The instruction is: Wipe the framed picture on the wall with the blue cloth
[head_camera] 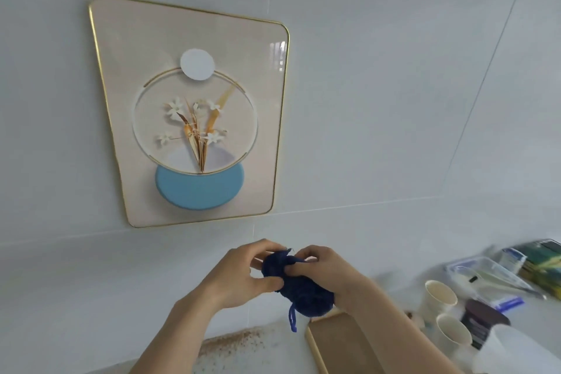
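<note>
Here both hands ready the blue cloth (296, 285) below the framed picture (191, 109); wiping seems not yet begun.
The left hand (243, 275) and right hand (324, 273) pinch the bunched cloth between them; next, lift it to the glass. Two paper cups (440, 297) at right look empty; a clear box's (485, 276) contents are unclear.

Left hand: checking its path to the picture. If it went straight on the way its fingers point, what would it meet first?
The blue cloth the left hand already grips, then probably the right hand; not the framed picture above.
</note>
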{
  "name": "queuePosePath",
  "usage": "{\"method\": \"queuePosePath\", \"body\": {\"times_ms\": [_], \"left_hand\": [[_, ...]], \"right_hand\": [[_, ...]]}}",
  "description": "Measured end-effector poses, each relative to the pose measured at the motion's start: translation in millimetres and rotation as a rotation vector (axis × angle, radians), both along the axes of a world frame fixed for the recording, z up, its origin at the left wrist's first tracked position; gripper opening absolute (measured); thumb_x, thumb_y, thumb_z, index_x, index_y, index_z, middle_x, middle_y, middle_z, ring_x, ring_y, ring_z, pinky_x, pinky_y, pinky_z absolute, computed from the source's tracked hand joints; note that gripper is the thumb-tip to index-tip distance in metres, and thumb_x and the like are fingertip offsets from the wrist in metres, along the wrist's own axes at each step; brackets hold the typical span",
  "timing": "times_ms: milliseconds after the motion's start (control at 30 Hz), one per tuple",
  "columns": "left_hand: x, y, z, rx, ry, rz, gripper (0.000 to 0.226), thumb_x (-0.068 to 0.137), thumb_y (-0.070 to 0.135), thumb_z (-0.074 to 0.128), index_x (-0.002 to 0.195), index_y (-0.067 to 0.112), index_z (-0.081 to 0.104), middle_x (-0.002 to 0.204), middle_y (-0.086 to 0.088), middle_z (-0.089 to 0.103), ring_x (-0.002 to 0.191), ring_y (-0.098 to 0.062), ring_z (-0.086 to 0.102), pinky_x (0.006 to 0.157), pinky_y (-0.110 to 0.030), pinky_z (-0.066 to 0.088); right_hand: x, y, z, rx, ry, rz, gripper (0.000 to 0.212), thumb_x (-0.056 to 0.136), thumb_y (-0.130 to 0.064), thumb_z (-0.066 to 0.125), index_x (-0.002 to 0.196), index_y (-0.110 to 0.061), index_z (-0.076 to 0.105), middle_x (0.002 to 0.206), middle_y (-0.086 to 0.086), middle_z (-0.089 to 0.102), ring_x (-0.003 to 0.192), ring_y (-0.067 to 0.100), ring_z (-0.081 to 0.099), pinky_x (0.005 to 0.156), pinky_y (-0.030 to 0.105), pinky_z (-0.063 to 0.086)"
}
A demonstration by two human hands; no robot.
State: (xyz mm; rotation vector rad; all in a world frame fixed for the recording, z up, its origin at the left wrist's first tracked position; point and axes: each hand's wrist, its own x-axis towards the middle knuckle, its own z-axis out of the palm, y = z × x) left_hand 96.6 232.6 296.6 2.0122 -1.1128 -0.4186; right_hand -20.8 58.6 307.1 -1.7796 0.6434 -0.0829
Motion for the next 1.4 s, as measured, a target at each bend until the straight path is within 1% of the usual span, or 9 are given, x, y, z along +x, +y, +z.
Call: {"method": "queuePosePath", "body": {"times_ms": [167, 400, 600, 733, 833, 933, 1067, 1233, 1400], "left_hand": [[-23, -52, -28, 0.034, 0.013, 0.077, 0.023, 0.088, 0.02, 0.076, 0.096, 0.042, 0.071, 0.097, 0.017, 0.077, 0.083, -0.009, 0.074, 0.082, -0.03, 0.061], [-59, -130, -79, 0.062, 0.011, 0.174, 0.012, 0.087, 0.031, 0.075, 0.087, 0.042, 0.07, 0.089, 0.025, 0.073, 0.078, -0.003, 0.071, 0.075, -0.03, 0.058], [-82, -184, -146, 0.14, 0.016, 0.225, 0.025, 0.089, 0.03, 0.074, 0.079, 0.047, 0.06, 0.085, 0.027, 0.069, 0.08, -0.002, 0.068, 0.066, -0.025, 0.051], [-94, -206, -195, 0.207, 0.034, 0.264, 0.023, 0.091, 0.033, 0.072, 0.08, 0.048, 0.058, 0.084, 0.028, 0.067, 0.079, -0.001, 0.065, 0.063, -0.022, 0.048], [-101, -214, -229, 0.236, 0.025, 0.298, 0.022, 0.095, 0.028, 0.068, 0.093, 0.048, 0.059, 0.099, 0.023, 0.07, 0.085, -0.005, 0.065, 0.069, -0.022, 0.051], [-110, -216, -260, 0.303, -0.005, 0.276, 0.024, 0.101, 0.026, 0.06, 0.119, 0.042, 0.061, 0.121, 0.017, 0.069, 0.097, -0.008, 0.065, 0.078, -0.022, 0.05], [-122, -214, -290, 0.447, -0.092, 0.06, 0.06, 0.104, 0.035, 0.056, 0.158, 0.036, 0.032, 0.164, 0.014, 0.039, 0.148, -0.012, 0.04, 0.117, -0.029, 0.038], [-126, -207, -308, 0.707, -0.199, -0.184, 0.069, 0.105, 0.054, 0.039, 0.166, 0.035, 0.012, 0.176, 0.007, -0.001, 0.163, -0.019, -0.003, 0.13, -0.041, -0.002], [-124, -197, -297, 0.794, -0.274, -0.292, 0.081, 0.097, 0.074, 0.029, 0.164, 0.041, -0.002, 0.174, 0.007, -0.02, 0.16, -0.025, -0.021, 0.128, -0.051, -0.015]], "right_hand": [[-49, -49, -33, 0.129, -0.045, 0.091, 0.051, 0.072, -0.023, 0.089, 0.117, -0.019, 0.066, 0.114, 0.013, 0.077, 0.099, 0.032, 0.075, 0.087, 0.046, 0.062], [-96, -124, -91, -0.294, 0.042, 0.015, 0.032, 0.076, -0.003, 0.075, 0.101, -0.023, 0.072, 0.093, -0.003, 0.077, 0.077, 0.009, 0.074, 0.068, 0.026, 0.063], [-112, -161, -150, -0.616, 0.054, -0.043, 0.032, 0.074, 0.004, 0.062, 0.088, -0.024, 0.071, 0.085, -0.005, 0.071, 0.075, 0.017, 0.063, 0.065, 0.039, 0.058], [-112, -176, -190, -0.663, 0.116, -0.063, 0.037, 0.077, 0.005, 0.059, 0.096, -0.024, 0.069, 0.098, -0.003, 0.066, 0.085, 0.022, 0.059, 0.072, 0.04, 0.056], [-111, -184, -220, -0.731, 0.179, -0.023, 0.049, 0.082, 0.005, 0.062, 0.121, -0.025, 0.062, 0.119, -0.001, 0.062, 0.101, 0.023, 0.06, 0.081, 0.036, 0.058], [-118, -186, -252, -0.77, 0.242, 0.082, 0.078, 0.083, 0.004, 0.07, 0.147, -0.028, 0.041, 0.151, -0.002, 0.046, 0.136, 0.023, 0.045, 0.102, 0.035, 0.052], [-131, -179, -289, -0.752, 0.371, 0.255, 0.08, 0.092, 0.001, 0.061, 0.156, -0.033, 0.026, 0.17, 0.001, 0.018, 0.157, 0.026, 0.009, 0.124, 0.048, 0.027], [-142, -174, -316, -0.739, 0.549, 0.416, 0.062, 0.104, -0.034, 0.05, 0.159, -0.028, 0.021, 0.172, 0.003, -0.005, 0.157, 0.03, -0.01, 0.128, 0.053, 0.006], [-141, -175, -310, -0.751, 0.635, 0.484, 0.084, 0.092, -0.075, 0.042, 0.16, -0.032, 0.016, 0.171, 0.003, -0.012, 0.155, 0.032, -0.018, 0.124, 0.064, -0.006]]}}
